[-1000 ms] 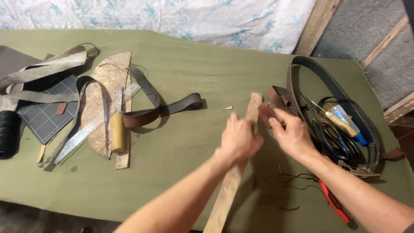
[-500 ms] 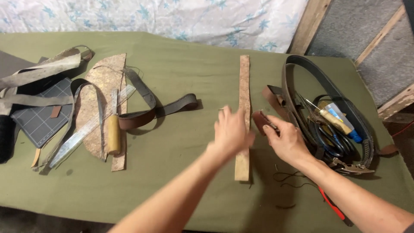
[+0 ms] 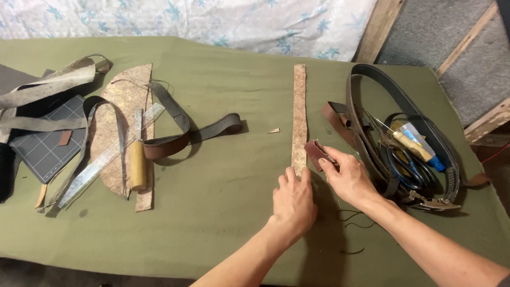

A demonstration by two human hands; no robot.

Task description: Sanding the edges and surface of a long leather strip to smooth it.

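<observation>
A long tan leather strip (image 3: 299,109) lies lengthwise on the green cloth-covered table (image 3: 228,207), running away from me. My left hand (image 3: 294,204) rests flat on its near end, fingers pressing it down. My right hand (image 3: 348,178) pinches a small dark reddish-brown leather piece (image 3: 314,153) held against the strip's right edge near the near end. The near tip of the strip is hidden under my left hand.
To the right lies a coiled dark belt (image 3: 396,114) around scissors, a wooden-handled tool and pliers. At left sit leather scraps (image 3: 121,114), dark straps (image 3: 188,135), a metal ruler, a wooden-handled awl (image 3: 137,165) and a grey cutting mat (image 3: 45,146). Black thread (image 3: 350,220) lies by my right wrist.
The tan strip has been pushed farther away and set straight on the table. My left hand slid to its near end and my right hand brought the small brown piece against it.
</observation>
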